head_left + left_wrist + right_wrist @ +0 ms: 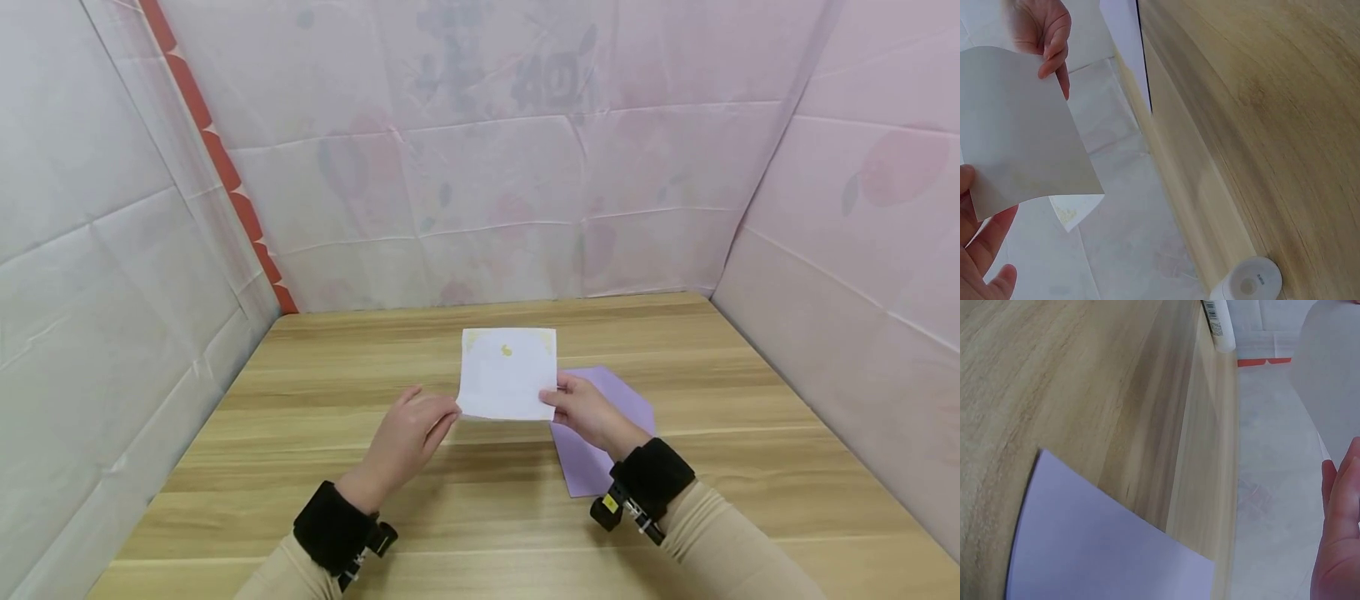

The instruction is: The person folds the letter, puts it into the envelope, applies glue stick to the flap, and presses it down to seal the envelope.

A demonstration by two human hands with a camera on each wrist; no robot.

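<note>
Both forearms reach forward over the bench [337,375], wrists cocked inward. The left hand [408,437] pinches the lower left corner of a white paper sheet [508,375], and the right hand [585,410] pinches its lower right corner. The sheet stands nearly upright between them, its yellow-printed edge up. A lilac paper [600,433] lies flat beneath the right hand.

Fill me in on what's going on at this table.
A person holds a white sheet of paper up above the wooden table, the left hand pinching its lower left corner and the right hand its lower right edge. A small yellow print sits near the sheet's top. A lilac paper lies flat on the table beneath the right hand.
</note>
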